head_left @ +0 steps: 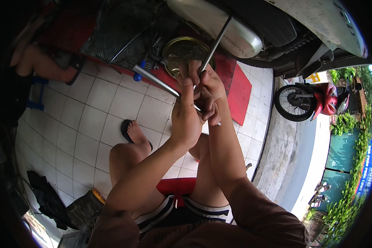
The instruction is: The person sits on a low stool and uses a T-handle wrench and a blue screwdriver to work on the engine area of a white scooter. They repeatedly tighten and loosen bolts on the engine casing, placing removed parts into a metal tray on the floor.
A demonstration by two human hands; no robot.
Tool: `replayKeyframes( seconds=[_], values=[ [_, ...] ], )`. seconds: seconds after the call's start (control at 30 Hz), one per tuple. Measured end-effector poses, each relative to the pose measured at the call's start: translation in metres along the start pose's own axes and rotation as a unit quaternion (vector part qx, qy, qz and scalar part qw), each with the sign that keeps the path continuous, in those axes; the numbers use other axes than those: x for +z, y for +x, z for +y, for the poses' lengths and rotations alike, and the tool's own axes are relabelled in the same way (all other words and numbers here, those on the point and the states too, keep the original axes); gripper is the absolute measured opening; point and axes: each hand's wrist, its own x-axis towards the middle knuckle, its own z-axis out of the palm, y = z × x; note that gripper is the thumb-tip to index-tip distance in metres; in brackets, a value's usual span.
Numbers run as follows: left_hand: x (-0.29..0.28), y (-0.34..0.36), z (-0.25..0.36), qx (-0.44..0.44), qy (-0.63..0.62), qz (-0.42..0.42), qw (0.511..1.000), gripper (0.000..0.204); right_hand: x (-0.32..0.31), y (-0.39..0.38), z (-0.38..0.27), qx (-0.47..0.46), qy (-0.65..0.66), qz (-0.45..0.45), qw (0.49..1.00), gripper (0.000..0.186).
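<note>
Both my hands are closed together in the middle of the view, their fingers overlapping. My left hand (186,115) grips a thick silver metal bar (155,80) that points toward the upper left. My right hand (211,87) is closed on a long, thinner metal rod (219,35) rising to the upper right; where bar and rod lie under the fingers is hidden. Just beyond the hands are a gold round tray (175,47), a blue-handled tool (137,76) and some wrenches (156,66) on a red platform (242,103) with dark tread plate.
A motorbike's silver exhaust (211,20) and underside hang over the top. Another person (45,66) is at upper left by a blue stool (35,95). A red motorbike (326,99) stands outside at right. Black cloths (45,198) lie at lower left on the tiled floor (91,124).
</note>
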Motion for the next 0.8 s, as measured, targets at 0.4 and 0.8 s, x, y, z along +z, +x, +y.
replayKeyframes(
  seconds=[0.4, 0.8],
  values=[
    [0.018, -0.062, 0.042, 0.136, 0.497, 0.067, 0.854, 0.071, 0.006, -0.003, -0.017, -0.035, 0.000, -0.008, 0.999, 0.031],
    [0.028, -0.086, 0.025, 0.181, 0.556, 0.042, 0.810, 0.079, 0.014, 0.012, -0.010, -0.090, 0.034, 0.006, 0.995, 0.024]
  ],
)
